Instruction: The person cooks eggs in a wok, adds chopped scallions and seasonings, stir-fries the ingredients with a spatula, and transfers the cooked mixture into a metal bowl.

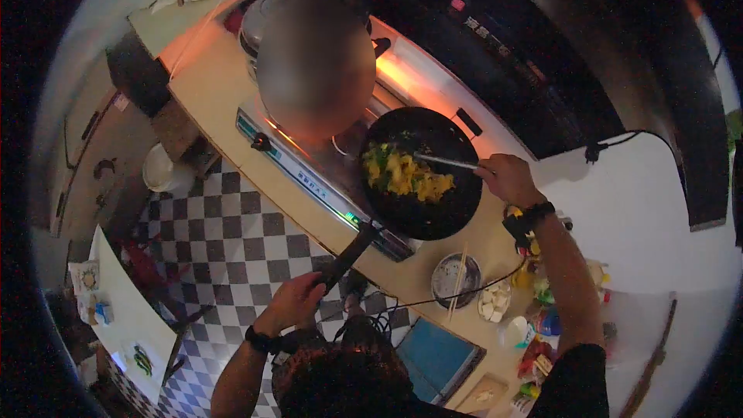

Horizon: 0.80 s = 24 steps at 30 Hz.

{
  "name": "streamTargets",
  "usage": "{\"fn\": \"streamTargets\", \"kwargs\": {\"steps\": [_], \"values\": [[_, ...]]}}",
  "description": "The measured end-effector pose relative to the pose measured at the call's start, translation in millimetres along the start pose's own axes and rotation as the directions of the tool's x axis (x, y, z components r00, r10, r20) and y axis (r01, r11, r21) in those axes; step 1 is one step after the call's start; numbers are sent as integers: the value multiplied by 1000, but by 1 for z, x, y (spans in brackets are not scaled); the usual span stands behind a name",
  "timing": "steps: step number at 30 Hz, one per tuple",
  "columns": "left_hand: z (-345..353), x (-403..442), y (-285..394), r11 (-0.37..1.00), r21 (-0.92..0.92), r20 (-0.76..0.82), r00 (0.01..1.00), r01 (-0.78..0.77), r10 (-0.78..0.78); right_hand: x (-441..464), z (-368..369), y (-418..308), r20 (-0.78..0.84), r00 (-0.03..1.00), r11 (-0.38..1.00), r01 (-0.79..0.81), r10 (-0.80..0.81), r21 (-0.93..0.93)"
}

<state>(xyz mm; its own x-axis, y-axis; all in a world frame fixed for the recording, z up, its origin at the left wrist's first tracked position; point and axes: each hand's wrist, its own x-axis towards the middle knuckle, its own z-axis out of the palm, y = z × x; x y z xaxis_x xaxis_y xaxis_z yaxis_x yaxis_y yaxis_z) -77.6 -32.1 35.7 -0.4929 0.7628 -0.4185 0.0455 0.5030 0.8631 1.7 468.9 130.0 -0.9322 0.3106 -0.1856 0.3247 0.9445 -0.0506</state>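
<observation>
A black wok [437, 217] sits on the gas stove [313, 186]. In it lie yellow pieces that look like scrambled egg [402, 176], mixed with green bits. My left hand [296, 302] is closed round the end of the wok's long black handle [352, 254]. With my right hand [507, 178] I grip a long-handled metal cooking utensil [453, 161] that reaches over the wok into the food. The shape of its far end is hard to make out. Both wrists wear dark bands.
Left of the wok stands a large lidded pot [271, 11], partly blurred. On the counter nearer me are a bowl [455, 282] with chopsticks across it, a plate of white pieces [495, 302] and several bottles and packets. A dark range hood [534, 46] hangs behind the stove.
</observation>
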Motion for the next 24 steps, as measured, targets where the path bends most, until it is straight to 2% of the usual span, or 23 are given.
{"fn": "streamTargets", "kwargs": {"steps": [1, 3, 5, 7, 9, 10, 12, 13, 15, 16, 18, 19, 20, 21, 22, 24], "values": [[-1, 1, -1, 997, 74, 16, 1000, -22, 21, -18, -13, -11, -93, 988, 990, 118, -125, -74], [-3, 1, -9, 994, 85, 24, 997, -69, 67, -64, -48, -35, -91, 992, 993, 77, -86, -91], [-4, 2, -17, 989, 91, 22, 993, -120, 119, -107, -52, -45, -126, 992, 992, -1, -15, -125], [-7, 4, -23, 992, -28, 59, 990, -125, 127, -148, -33, -44, -158, 987, 985, -66, 41, -160], [-11, 3, -20, 993, -55, 86, 990, -104, 109, -172, -16, -45, 58, 998, 973, 12, 2, -231], [-13, 3, -17, 995, -72, 112, 991, -70, 78, -170, -11, -60, 51, 999, 971, 7, 5, -237], [-18, 6, -13, 998, -41, 143, 988, -52, 58, -153, 9, -106, -64, 944, 937, -330, 325, -114], [-18, 6, -12, 1000, -9, 179, 983, -24, 26, -148, 18, -112, -69, 940, 934, -340, 334, -109], [-13, 11, -30, 998, 15, 188, 980, -68, 64, -133, 35, -108, -213, 880, 904, -422, 425, 61], [-16, 13, -28, 994, 31, 187, 977, -105, 97, -134, 37, -104, -223, 871, 899, -433, 437, 70], [-21, 10, -22, 990, 31, 190, 973, -139, 131, -134, 39, -96, -368, 805, 868, -497, 466, 13], [-23, 9, -15, 986, 19, 191, 969, -164, 158, -131, 47, -92, -375, 795, 862, -507, 477, 21], [-24, 12, -11, 984, 29, 201, 965, -176, 167, -126, 58, -87, -428, 785, 883, -463, 449, 76], [-23, 16, -6, 991, 53, 240, 965, -126, 110, -123, 68, -82, -481, 770, 902, -415, 420, 124], [-23, 18, -4, 994, 79, 276, 960, -75, 50, -114, 76, -85, -486, 760, 896, -426, 430, 127], [-20, 25, -16, 986, 150, 291, 956, -75, 29, -94, 89, -101, -369, 805, 885, -445, 464, 141]]}}
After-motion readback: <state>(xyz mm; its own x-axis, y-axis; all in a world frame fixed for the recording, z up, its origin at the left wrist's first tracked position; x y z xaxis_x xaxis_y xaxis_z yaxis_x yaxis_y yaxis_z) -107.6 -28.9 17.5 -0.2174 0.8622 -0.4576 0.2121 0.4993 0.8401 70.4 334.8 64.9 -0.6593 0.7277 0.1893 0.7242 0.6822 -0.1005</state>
